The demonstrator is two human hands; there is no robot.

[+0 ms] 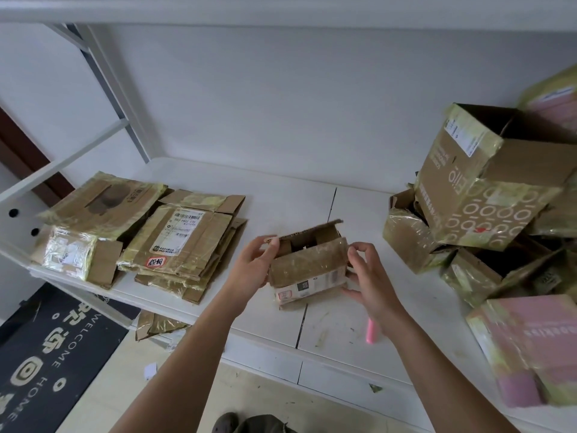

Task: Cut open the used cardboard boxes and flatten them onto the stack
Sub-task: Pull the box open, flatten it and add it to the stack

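Desk (312, 198), white, carries everything here. Right of the small box (309, 270) at its middle sits a heap of unopened boxes (487, 214); the topmost one lies tipped with its open mouth up and away, and its inside is too dark to read. Left of the small box lies the stack of flattened cardboard (175, 242). The small box stands with its top flaps open, long axis running left to right; contents unclear. Left hand (249, 267) pinches its left flap; right hand (371, 276) curls its grip round the right end. A pink cutter (372, 332) lies just nearer than the box.
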